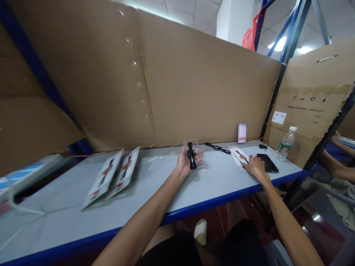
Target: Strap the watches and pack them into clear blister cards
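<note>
My left hand (186, 161) lies palm up near the middle of the grey table (155, 192), fingers curled round a black watch (191, 155) that seems to sit in a clear plastic wrap. My right hand (255, 166) rests flat, fingers spread, on a white printed card (239, 156) beside a black phone (267, 163). A second black watch (217, 147) lies on the table behind, between my hands.
Two printed cards (115, 175) lie at the left. A small box (242, 133) stands against the cardboard wall (172, 81). A water bottle (285, 144) and keys (263, 146) sit far right. Another person's arms (337, 162) show at the right edge.
</note>
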Action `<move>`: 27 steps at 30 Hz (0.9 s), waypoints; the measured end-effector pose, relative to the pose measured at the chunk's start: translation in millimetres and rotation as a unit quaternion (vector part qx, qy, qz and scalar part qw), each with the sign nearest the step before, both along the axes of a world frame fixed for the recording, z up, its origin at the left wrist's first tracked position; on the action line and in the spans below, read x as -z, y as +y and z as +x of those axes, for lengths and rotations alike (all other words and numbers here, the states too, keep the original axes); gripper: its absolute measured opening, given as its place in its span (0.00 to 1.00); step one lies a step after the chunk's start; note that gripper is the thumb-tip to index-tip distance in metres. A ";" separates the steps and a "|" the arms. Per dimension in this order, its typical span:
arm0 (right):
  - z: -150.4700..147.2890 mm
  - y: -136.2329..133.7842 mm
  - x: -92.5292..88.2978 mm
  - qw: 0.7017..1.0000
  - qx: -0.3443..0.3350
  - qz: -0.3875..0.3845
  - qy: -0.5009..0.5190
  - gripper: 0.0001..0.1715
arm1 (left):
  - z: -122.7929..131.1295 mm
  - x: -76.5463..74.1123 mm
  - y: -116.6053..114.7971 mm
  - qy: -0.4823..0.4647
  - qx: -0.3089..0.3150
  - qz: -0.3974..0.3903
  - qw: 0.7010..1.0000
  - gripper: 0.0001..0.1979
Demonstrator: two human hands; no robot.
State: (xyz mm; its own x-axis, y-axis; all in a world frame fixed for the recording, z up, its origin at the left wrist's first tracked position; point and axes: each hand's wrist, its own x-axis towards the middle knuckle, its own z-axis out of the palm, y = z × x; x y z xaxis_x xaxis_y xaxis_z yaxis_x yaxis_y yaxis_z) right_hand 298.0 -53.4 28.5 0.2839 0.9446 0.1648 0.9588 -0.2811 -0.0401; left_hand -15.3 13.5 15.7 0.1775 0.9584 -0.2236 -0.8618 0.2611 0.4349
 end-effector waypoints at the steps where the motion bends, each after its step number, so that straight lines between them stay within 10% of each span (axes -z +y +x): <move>1: -0.6 -1.8 -3.6 1.000 0.005 0.015 0.002 0.32 | -1.5 -0.4 0.2 -0.002 -0.004 0.006 1.000 0.24; 6: -7.9 -51.6 -12.7 0.987 0.025 0.149 0.060 0.32 | -7.6 -1.6 2.8 -0.016 -0.030 0.029 0.999 0.26; 14: -87.8 -201.8 31.2 0.915 -0.232 0.262 0.203 0.24 | -10.5 -0.5 5.4 -0.046 -0.071 0.043 0.995 0.26; 27: -108.6 -208.4 47.5 0.914 -0.239 0.235 0.228 0.22 | -8.1 -0.1 1.5 -0.021 -0.070 0.050 0.996 0.25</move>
State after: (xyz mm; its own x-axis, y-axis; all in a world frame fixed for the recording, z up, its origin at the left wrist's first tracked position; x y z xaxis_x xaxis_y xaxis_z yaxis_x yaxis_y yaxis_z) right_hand 189.5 -261.8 -19.1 -0.0032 0.8334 0.5527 0.8210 0.3177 -0.4744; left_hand -23.4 14.9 15.8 0.0469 0.9916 -0.1209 -0.9049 0.0934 0.4153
